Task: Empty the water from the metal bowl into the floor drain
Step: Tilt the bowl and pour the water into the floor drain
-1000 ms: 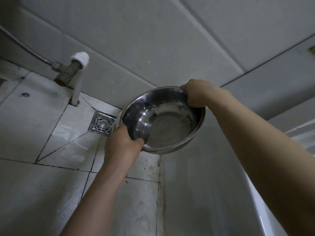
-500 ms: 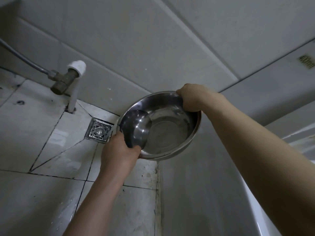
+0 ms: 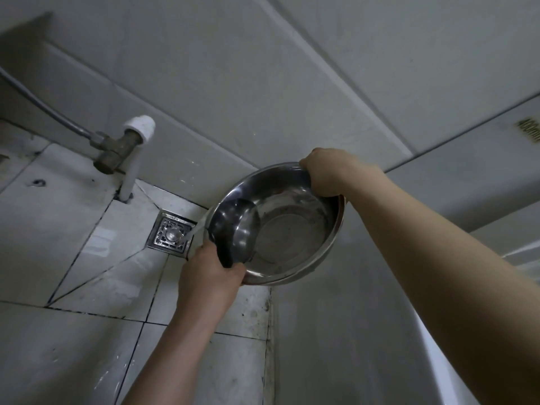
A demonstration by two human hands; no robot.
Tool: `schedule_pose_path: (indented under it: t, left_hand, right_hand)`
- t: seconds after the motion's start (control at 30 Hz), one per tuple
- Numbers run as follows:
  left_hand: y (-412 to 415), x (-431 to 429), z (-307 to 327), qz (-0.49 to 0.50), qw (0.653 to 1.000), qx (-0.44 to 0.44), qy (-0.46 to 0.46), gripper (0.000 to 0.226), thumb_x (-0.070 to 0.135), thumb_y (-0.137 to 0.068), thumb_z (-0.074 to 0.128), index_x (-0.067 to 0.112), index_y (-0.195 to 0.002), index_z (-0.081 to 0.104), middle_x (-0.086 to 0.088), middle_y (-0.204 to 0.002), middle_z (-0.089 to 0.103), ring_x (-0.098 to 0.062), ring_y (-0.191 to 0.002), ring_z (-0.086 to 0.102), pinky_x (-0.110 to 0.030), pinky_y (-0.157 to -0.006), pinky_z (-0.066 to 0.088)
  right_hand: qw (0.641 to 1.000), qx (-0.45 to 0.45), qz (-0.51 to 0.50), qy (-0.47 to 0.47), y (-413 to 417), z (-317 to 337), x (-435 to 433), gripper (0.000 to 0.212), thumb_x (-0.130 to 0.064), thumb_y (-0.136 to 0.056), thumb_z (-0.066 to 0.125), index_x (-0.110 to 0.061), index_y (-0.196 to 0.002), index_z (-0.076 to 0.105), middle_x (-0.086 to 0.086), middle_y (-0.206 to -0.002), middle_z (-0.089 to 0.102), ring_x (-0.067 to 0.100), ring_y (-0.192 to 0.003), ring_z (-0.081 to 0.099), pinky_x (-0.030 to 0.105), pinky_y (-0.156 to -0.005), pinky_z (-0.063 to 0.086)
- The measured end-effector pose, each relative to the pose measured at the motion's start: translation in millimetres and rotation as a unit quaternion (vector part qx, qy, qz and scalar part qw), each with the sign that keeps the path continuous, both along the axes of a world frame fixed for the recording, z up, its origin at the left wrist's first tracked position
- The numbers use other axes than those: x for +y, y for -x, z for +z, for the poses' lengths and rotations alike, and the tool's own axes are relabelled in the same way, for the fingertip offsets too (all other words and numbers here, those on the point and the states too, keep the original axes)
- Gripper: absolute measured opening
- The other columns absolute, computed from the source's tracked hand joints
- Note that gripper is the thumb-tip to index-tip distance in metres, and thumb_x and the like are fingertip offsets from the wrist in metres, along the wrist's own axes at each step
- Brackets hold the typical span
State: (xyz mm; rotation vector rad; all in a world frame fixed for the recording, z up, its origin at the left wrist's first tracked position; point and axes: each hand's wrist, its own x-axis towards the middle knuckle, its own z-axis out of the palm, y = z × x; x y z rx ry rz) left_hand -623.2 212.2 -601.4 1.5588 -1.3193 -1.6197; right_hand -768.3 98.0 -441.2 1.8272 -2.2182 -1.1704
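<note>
I hold a shiny metal bowl (image 3: 295, 226) tilted down to the left, above the tiled floor. My left hand (image 3: 209, 276) grips its near rim and my right hand (image 3: 327, 171) grips its far rim. Water pools in the lowered left side of the bowl, and a pale stream (image 3: 196, 226) runs over the rim toward the square metal floor drain (image 3: 169, 236) just left of the bowl.
A white pipe (image 3: 131, 168) with a brass valve (image 3: 114, 150) and a grey hose stands in the corner behind the drain. Grey tiled walls close off the back and right. A white curved edge (image 3: 438, 361) lies at the lower right.
The bowl has tipped further down to the left, and water now spills over its rim toward the drain. Both hands keep their grip.
</note>
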Motion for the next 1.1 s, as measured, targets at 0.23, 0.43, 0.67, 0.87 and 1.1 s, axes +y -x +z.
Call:
schedule_pose_path:
  t: [0.23,0.43,0.67,0.87,1.1]
  left_hand:
    - [3.8,-0.1,1.7,0.000,1.000,0.016,-0.014,0.028,0.021,-0.082,0.063,0.012,-0.108,0.066,-0.008,-0.100,0.070,-0.026,-0.092,0.067,-0.036,-0.074,0.054]
    - [4.4,-5.0,0.2,0.011,0.998,0.040,-0.043,0.031,0.020,-0.080,0.063,0.012,-0.110,0.065,-0.009,-0.102,0.072,-0.028,-0.093,0.070,-0.044,-0.084,0.057]
    - [10.0,-7.3,-11.8,0.006,0.996,0.062,-0.070,0.025,0.018,-0.081,0.061,0.013,-0.105,0.066,-0.006,-0.097,0.073,-0.025,-0.090,0.070,-0.038,-0.079,0.057]
    - [14.6,-6.9,-17.6,0.013,0.992,0.080,-0.097,0.028,0.017,-0.082,0.062,0.018,-0.109,0.067,-0.002,-0.097,0.073,-0.020,-0.086,0.064,-0.020,-0.056,0.040]
    - [14.0,-10.3,-25.1,0.015,0.986,0.112,-0.125,0.028,0.014,-0.077,0.061,0.017,-0.104,0.069,0.000,-0.088,0.073,-0.025,-0.089,0.070,-0.031,-0.070,0.055]
  right_hand:
    - [1.000,0.013,0.013,-0.009,-9.0,0.6,-13.3,0.032,-0.012,-0.084,0.056,-0.011,-0.114,0.066,0.011,-0.114,0.064,0.030,-0.102,0.062,0.036,-0.083,0.051]
    - [0.999,0.022,0.043,0.002,-18.4,-2.5,-20.3,0.035,-0.010,-0.083,0.055,-0.012,-0.116,0.066,0.011,-0.119,0.063,0.032,-0.106,0.062,0.036,-0.080,0.048]
    - [0.999,0.025,0.047,-0.008,-30.9,-3.6,-25.5,0.034,-0.013,-0.083,0.058,-0.010,-0.116,0.065,0.013,-0.115,0.063,0.031,-0.093,0.059,0.034,-0.072,0.042]
    - [0.999,0.025,0.045,-0.001,-42.8,-2.8,-28.3,0.030,-0.014,-0.083,0.058,-0.010,-0.111,0.065,0.010,-0.089,0.058,0.028,-0.086,0.057,0.035,-0.075,0.046]
    - [0.997,0.034,0.075,-0.010,-61.1,1.5,-30.8,0.005,-0.012,-0.083,0.057,-0.013,-0.085,0.052,0.002,-0.063,0.040,0.022,-0.066,0.049,0.033,-0.071,0.044]
